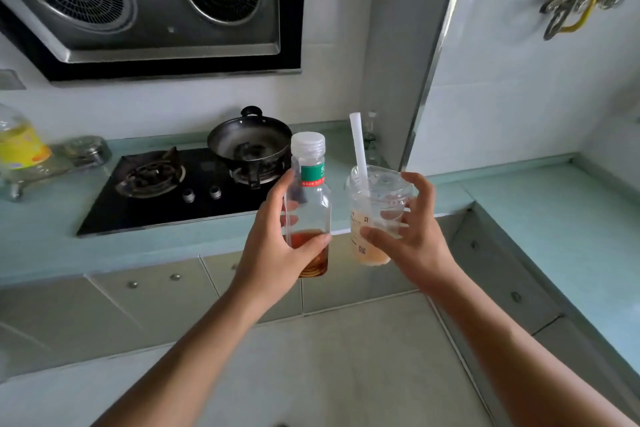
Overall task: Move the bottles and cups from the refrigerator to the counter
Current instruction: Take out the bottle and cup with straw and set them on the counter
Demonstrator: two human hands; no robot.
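while the left hand [273,236] grips the bottle [309,204] and the right hand [412,229] clasps the straw cup [374,215], both in the air short of the counter [381,166], she should keep the 2 upright and set them clear of the stove [173,191].

One bottle [309,198], one cup [375,215] — two hands [273,246].

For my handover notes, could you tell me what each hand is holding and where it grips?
Left hand grips the bottle around its lower body; right hand holds the cup around its side.
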